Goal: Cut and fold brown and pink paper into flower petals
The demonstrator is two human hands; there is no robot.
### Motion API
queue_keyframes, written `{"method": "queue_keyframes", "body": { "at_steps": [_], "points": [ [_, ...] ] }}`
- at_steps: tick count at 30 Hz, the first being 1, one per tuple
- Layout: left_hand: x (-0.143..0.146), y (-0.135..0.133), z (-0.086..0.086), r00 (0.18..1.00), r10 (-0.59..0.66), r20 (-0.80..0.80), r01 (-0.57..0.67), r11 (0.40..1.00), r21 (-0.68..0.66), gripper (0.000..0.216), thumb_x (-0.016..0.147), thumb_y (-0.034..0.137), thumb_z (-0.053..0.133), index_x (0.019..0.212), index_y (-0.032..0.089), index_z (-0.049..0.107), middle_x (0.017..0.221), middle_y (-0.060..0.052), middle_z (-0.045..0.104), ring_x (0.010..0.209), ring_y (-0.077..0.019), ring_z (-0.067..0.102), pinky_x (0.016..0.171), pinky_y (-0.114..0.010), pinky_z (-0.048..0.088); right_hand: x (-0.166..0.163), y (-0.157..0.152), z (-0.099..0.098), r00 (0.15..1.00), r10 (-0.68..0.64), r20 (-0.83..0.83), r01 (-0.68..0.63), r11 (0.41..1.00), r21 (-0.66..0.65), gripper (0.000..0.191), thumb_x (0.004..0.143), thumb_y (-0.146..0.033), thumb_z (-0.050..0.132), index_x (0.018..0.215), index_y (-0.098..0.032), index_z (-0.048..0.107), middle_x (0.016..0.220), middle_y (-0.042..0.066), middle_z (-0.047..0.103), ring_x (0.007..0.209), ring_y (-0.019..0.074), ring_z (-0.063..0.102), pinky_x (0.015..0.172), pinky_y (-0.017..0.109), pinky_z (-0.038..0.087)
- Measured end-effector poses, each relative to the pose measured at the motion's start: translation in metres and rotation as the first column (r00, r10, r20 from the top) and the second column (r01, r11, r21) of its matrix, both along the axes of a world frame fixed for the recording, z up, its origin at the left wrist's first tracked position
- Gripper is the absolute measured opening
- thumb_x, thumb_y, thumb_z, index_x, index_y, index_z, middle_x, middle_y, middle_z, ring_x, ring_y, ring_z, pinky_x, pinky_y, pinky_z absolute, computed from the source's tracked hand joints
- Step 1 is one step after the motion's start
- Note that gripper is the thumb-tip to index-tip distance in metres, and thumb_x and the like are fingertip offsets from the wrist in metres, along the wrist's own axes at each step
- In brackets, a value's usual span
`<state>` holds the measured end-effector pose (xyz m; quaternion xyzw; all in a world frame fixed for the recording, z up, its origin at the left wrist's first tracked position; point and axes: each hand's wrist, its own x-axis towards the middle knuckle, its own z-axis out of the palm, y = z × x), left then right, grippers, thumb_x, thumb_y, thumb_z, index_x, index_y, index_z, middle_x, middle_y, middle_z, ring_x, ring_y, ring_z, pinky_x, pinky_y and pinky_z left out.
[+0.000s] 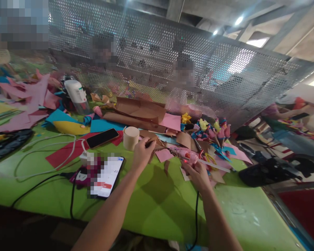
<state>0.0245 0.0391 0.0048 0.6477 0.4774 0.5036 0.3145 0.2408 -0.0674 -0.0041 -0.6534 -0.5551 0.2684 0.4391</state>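
Note:
In the head view my right hand (199,174) is closed around a pink hot glue gun (181,153), its tip pointing left. A translucent glue stick (216,166) sticks out of the gun's back, and a black cord (197,216) hangs below the hand. My left hand (142,155) pinches a piece of brown paper (157,139) just ahead of the gun's tip; its exact shape is hard to make out. Close by my left fingers stands a roll of cream tape (131,138). A pink paper square (162,155) lies under the gun.
On the green table (157,216) lie a dark phone (102,137), a lit phone (111,174) and a white cable (73,150). Brown paper (138,113), pink sheets (31,94) and paper flowers (211,127) fill the back. A perforated metal screen (151,62) stands behind; people are beyond it.

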Motion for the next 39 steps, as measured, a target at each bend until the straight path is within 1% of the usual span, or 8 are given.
{"method": "queue_keyframes", "body": {
  "at_steps": [7,10,15,20,26,31,35,39],
  "points": [
    [0.002,-0.001,0.0,1.0,0.001,-0.011,-0.001,0.999,-0.037,0.018,0.086,0.034,0.06,0.078,0.019,0.067,0.074,-0.002,0.068,0.076,-0.0164,0.063,0.07,-0.023,0.046,-0.006,-0.001,0.005,0.997,0.006,-0.083,-0.006,1.0,0.011,0.041,0.082,-0.057,0.063,0.069,-0.019,0.056,0.057,-0.002,0.047,0.052,0.0116,0.038,0.048,0.024,0.028],
    [0.002,-0.001,0.001,1.0,-0.002,0.001,0.002,0.999,-0.053,0.018,0.085,0.035,0.061,0.079,0.02,0.068,0.074,-0.002,0.069,0.077,-0.0176,0.064,0.07,-0.023,0.047,-0.004,-0.001,0.004,0.997,0.003,-0.08,-0.002,1.0,0.011,0.042,0.082,-0.058,0.063,0.071,-0.018,0.057,0.058,-0.002,0.048,0.053,0.0119,0.039,0.05,0.025,0.03],
    [0.0,0.0,-0.001,0.997,-0.028,0.068,0.03,0.999,-0.041,0.019,0.086,0.035,0.059,0.083,0.019,0.069,0.079,-0.004,0.071,0.081,-0.0188,0.066,0.073,-0.025,0.049,0.0,0.0,-0.002,0.997,0.007,-0.074,-0.007,1.0,0.003,0.042,0.082,-0.058,0.063,0.069,-0.019,0.055,0.057,-0.003,0.045,0.052,0.0115,0.037,0.049,0.025,0.028],
    [0.002,0.002,-0.004,0.997,-0.05,0.058,0.053,0.998,-0.043,0.018,0.084,0.034,0.06,0.08,0.019,0.069,0.08,-0.004,0.072,0.079,-0.0192,0.066,0.072,-0.026,0.049,-0.001,0.0,-0.002,0.996,0.005,-0.087,-0.005,1.0,0.0,0.045,0.082,-0.061,0.062,0.065,-0.02,0.051,0.055,-0.003,0.044,0.051,0.0112,0.036,0.048,0.025,0.027],
    [0.002,0.002,-0.002,0.994,-0.032,0.106,0.039,0.997,-0.065,0.019,0.083,0.036,0.061,0.077,0.019,0.066,0.075,-0.003,0.069,0.076,-0.0183,0.064,0.068,-0.025,0.048,0.0,0.0,-0.001,0.996,-0.002,-0.091,0.004,1.0,0.021,0.045,0.082,-0.061,0.063,0.068,-0.019,0.055,0.055,-0.003,0.046,0.051,0.0116,0.038,0.047,0.024,0.028],
    [-0.003,0.002,0.001,0.988,0.018,0.156,-0.003,0.995,-0.095,0.024,0.081,0.04,0.059,0.07,0.019,0.06,0.064,0.001,0.058,0.065,-0.0149,0.056,0.06,-0.023,0.043,0.002,-0.001,-0.003,0.989,-0.021,-0.148,0.023,1.0,0.008,0.044,0.081,-0.06,0.066,0.068,-0.019,0.057,0.053,-0.003,0.047,0.05,0.0117,0.038,0.046,0.025,0.03],
    [-0.003,0.004,-0.001,0.987,0.033,0.16,-0.019,0.996,-0.09,0.025,0.08,0.04,0.06,0.066,0.02,0.057,0.06,0.003,0.054,0.063,-0.014,0.054,0.058,-0.023,0.042,-0.003,0.0,0.005,0.977,-0.047,-0.21,0.058,0.997,0.043,0.046,0.076,-0.063,0.068,0.064,-0.019,0.058,0.051,-0.001,0.05,0.049,0.0128,0.043,0.046,0.026,0.035],
    [-0.001,0.008,-0.003,0.985,0.012,0.17,0.002,0.996,-0.085,0.025,0.078,0.042,0.062,0.068,0.02,0.061,0.063,0.001,0.058,0.067,-0.0158,0.057,0.06,-0.024,0.044,-0.002,0.001,0.021,0.953,-0.088,-0.291,0.114,0.991,0.072,0.049,0.072,-0.067,0.067,0.069,-0.018,0.064,0.054,0.001,0.058,0.045,0.0117,0.043,0.044,0.026,0.034]
  ]
}}
